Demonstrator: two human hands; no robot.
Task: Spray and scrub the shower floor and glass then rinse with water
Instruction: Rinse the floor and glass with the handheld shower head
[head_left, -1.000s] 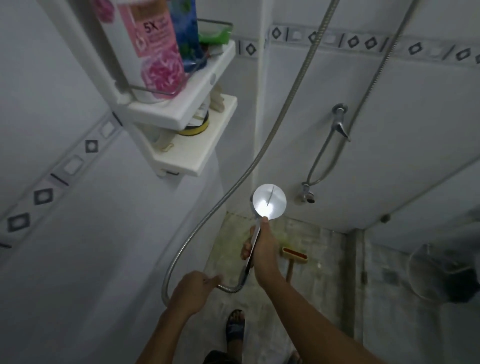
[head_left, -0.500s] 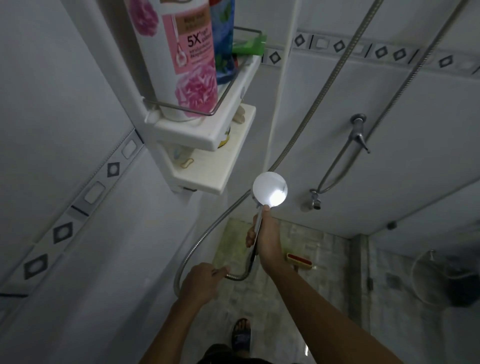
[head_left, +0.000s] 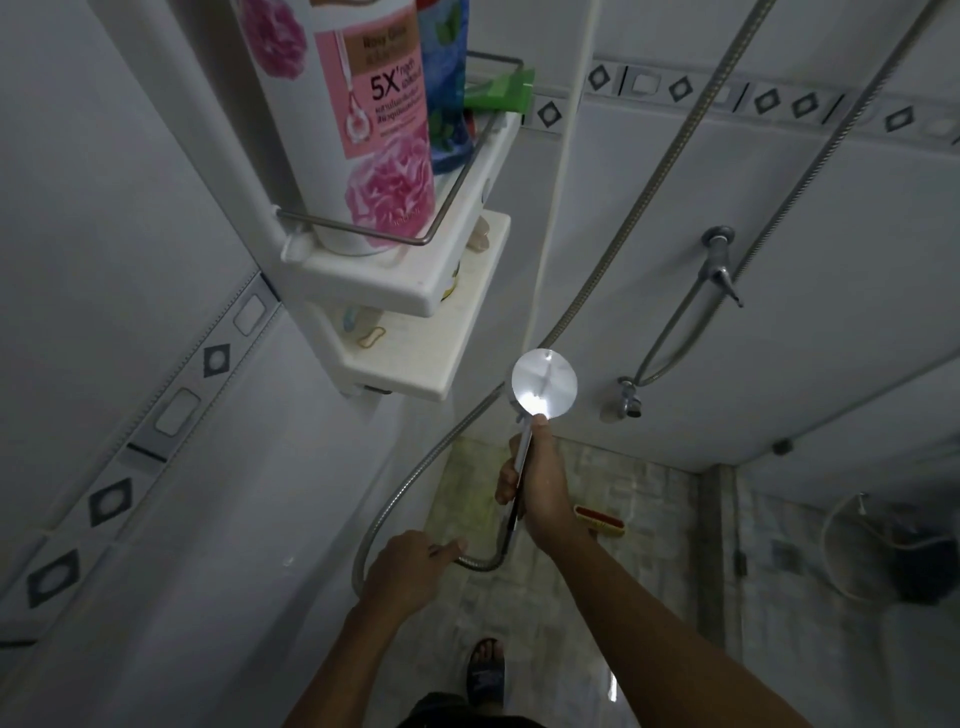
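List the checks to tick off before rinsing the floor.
1. Right hand grip on the round chrome shower head handle: ok.
2. Left hand holding the ribbed metal hose: ok.
3. Water running: cannot tell.
4. Head aimed at the tiled floor: cannot tell.
5. Floor free of the red and yellow scrub brush: not ok, it lies there.

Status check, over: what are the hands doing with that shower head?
Right hand grips shower head handle, head up. Left hand holds the hose. Brush lies on the floor. Shelf close beside the head.
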